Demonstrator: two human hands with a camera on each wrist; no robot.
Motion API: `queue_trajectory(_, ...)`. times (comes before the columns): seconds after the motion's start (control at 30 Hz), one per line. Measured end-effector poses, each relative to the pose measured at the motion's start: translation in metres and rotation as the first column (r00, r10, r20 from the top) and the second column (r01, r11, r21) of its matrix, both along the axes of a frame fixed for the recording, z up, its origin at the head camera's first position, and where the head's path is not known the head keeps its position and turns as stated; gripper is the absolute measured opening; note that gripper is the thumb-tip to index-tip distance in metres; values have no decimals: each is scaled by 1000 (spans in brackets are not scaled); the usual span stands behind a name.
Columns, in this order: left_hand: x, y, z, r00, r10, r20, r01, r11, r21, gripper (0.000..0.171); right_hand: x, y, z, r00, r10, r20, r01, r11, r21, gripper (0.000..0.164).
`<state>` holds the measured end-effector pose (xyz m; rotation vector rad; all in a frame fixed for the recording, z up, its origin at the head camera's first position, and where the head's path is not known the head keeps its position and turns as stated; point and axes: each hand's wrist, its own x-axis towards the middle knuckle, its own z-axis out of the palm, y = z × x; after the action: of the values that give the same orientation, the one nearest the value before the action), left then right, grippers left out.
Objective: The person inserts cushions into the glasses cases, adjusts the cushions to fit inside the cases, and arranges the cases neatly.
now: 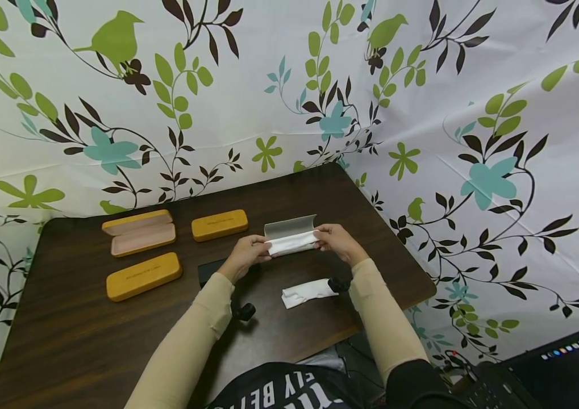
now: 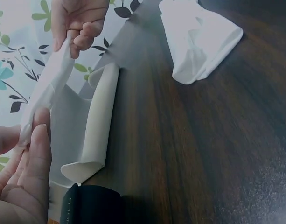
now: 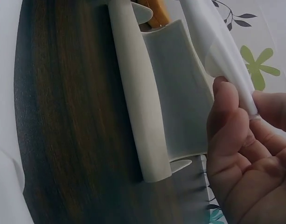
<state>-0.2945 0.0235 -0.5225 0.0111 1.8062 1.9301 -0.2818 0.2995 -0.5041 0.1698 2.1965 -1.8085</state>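
A folded white cloth point(image 1: 291, 243) is stretched between both hands, one at each end. My left hand point(image 1: 243, 257) pinches its left end between thumb and fingers. The right hand point(image 1: 341, 243) pinches the other end; its curled fingers show closely in the right wrist view. Whether anything is wrapped inside the cloth cannot be seen. Just beneath and behind it, an open cream glasses case point(image 2: 101, 123) with a grey inside point(image 3: 180, 93) lies on the table. A second folded white cloth point(image 1: 309, 292) lies nearer the body, below the right hand.
On the left of the dark wooden table point(image 1: 79, 341) are an open yellow case point(image 1: 143, 241) with a pinkish lining and a closed yellow case point(image 1: 144, 276). Another closed yellow case point(image 1: 219, 225) lies farther back. A black case point(image 1: 209, 271) is partly hidden by the left forearm.
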Motion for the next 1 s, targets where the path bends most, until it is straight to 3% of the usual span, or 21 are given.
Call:
queue_trajectory(0.23,-10,2,-6,999,11,32,-11,1000,-15,32,-12,0,-5,1000,3,18,-3,1000,30,33)
queue_trajectory(0.67,-26,10,-15,999,-2,33,6,993,-121,27,-29,0,-19,997,-19,71,13,997,78,34)
queue_trajectory(1.0,-34,15,-4,997,-32,-77,5,945,-327,18,-37,1,-18,998,-20,51,7,969,246,33)
